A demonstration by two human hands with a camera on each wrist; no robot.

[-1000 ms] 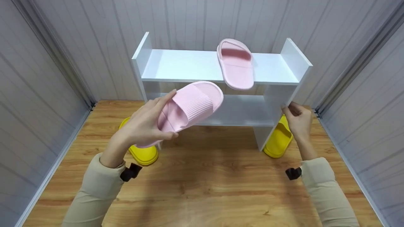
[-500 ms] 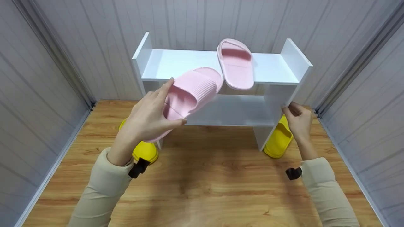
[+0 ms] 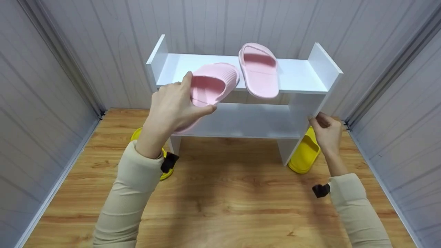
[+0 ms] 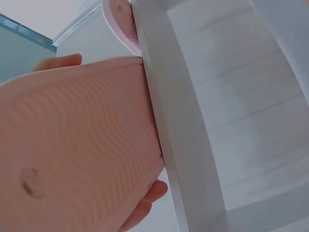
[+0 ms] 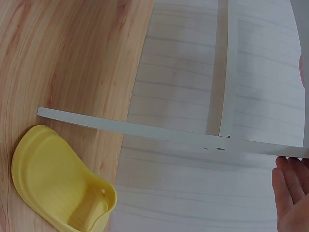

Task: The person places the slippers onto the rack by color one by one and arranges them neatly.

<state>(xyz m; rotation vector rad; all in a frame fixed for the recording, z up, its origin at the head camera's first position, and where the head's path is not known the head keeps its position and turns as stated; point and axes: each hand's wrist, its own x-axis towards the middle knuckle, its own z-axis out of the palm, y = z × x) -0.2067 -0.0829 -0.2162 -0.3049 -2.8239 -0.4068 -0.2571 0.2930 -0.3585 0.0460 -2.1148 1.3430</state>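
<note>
My left hand [image 3: 174, 106] grips a pink slipper [image 3: 210, 84] from its left side, thumb along the near edge. The slipper slants up to the right, its toe over the top shelf of a white shoe rack [image 3: 248, 120]. In the left wrist view, the ribbed sole [image 4: 82, 145] meets the shelf's front edge; whether it bears weight there, I cannot tell. Another pink slipper [image 3: 260, 72] lies on that shelf just right of it, heel overhanging the front. With thumb and fingers, my right hand [image 3: 327, 132] holds the front edge of the rack's right side panel [image 5: 164, 133].
Yellow slippers stand on the wooden floor [image 3: 220, 206] at either side of the rack: the right one [image 3: 305, 151] shows well, while the left one [image 3: 167, 174] is mostly behind my left arm. Panelled walls [image 3: 220, 27] enclose the back and both sides.
My left hand has carried the pink slipper up and forward, from below the top shelf's front to over that shelf, tilting it. The right hand stays at the side panel.
</note>
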